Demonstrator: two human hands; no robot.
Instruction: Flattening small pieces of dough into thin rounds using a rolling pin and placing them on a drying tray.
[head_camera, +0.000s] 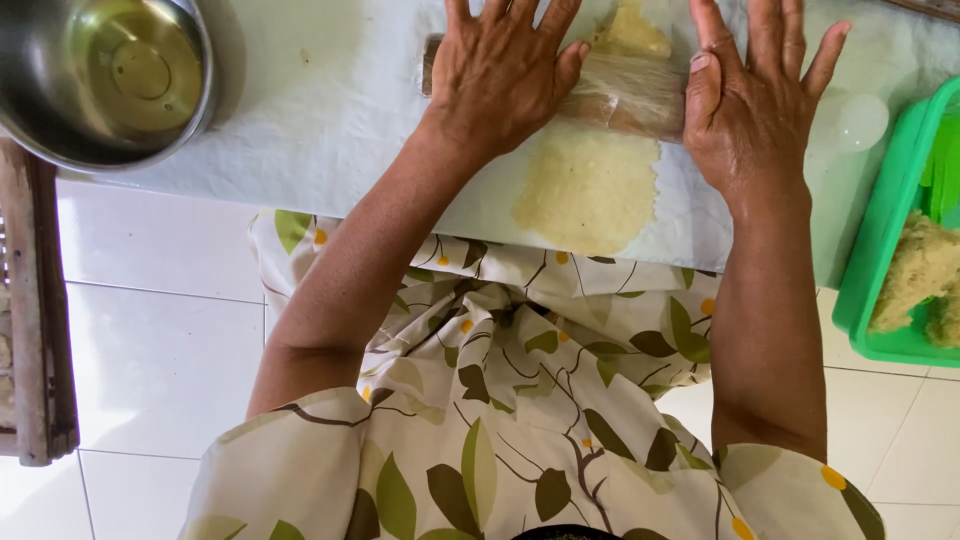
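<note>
A wooden rolling pin (625, 95), wrapped in clear film, lies across a flattened sheet of pale yellow dough (590, 185) on a white covered board (330, 120). My left hand (500, 70) rests flat on the pin's left end, fingers spread. My right hand (755, 95) presses flat on its right end, fingers spread too. More dough shows beyond the pin at the top edge. The pin's right end is hidden under my right palm.
A steel bowl (105, 80) holding clear liquid sits at the top left. A green plastic tray (885, 260) with lumps of dough stands at the right. A wooden frame (40, 330) lies at the left over white floor tiles. My leaf-print clothing fills the lower middle.
</note>
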